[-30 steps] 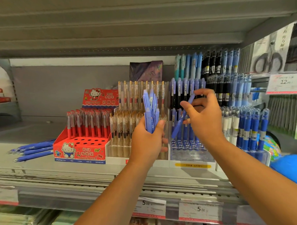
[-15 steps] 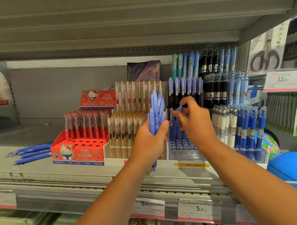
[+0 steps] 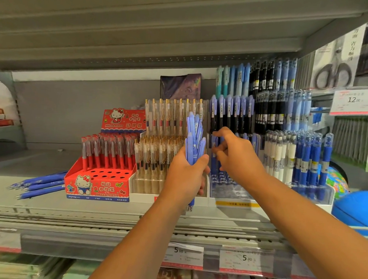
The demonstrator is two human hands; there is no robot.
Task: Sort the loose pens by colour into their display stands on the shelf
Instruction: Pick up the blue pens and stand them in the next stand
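My left hand (image 3: 184, 177) is closed around an upright bundle of several light-blue pens (image 3: 194, 139), held in front of the stands. My right hand (image 3: 238, 158) is just to its right, at the clear stand (image 3: 231, 191) that holds matching blue pens. Its fingers are spread, and the fingertips touch the top of a blue pen (image 3: 213, 159) that stands in the front row. Three or so loose blue pens (image 3: 41, 184) lie flat on the shelf at the far left.
A red cartoon-cat stand (image 3: 98, 186) of red pens is on the left, with a clear stand of gold-clip pens (image 3: 155, 159) beside it. Capped blue and white pens (image 3: 311, 160) stand to the right, next to a blue ball (image 3: 354, 208). The upper shelf (image 3: 161, 44) hangs low overhead.
My right hand carried one blue pen down into the clear stand and has loosened its fingers on it. My left hand with the bundle drifted slightly right.
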